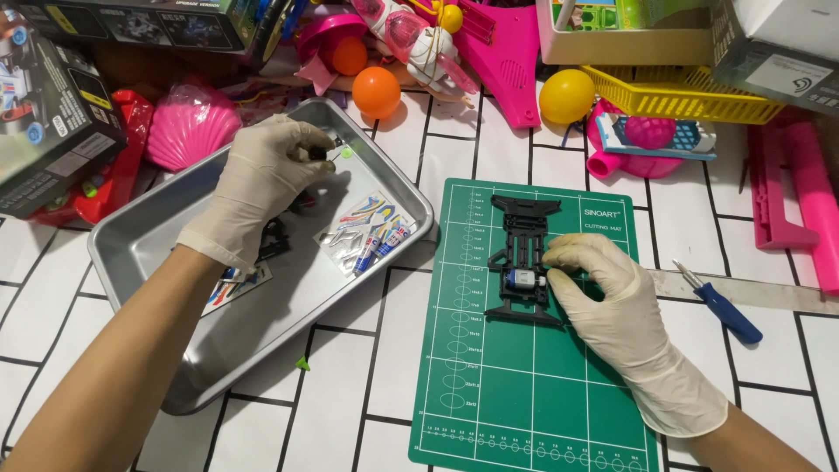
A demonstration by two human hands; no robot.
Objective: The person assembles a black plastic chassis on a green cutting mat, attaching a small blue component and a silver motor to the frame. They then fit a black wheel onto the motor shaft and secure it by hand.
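A black toy car chassis [523,229] with a small silver motor [523,280] lies on a green cutting mat [524,385]. My right hand [599,288], in a cream glove, rests on the chassis beside the motor with its fingers pressed to it. Over a metal tray [175,350], my gloved left hand [262,179] pinches a small dark part [320,153] between fingertips. In the tray lie a sticker sheet [367,232] and some black plastic pieces [275,238], partly hidden by the hand.
A blue-handled screwdriver [721,306] and a metal ruler [769,293] lie right of the mat. Toys crowd the back: orange [376,92] and yellow [566,94] balls, a pink shell [188,127], a yellow basket [682,100], pink plastic pieces, cardboard boxes [52,114] at left.
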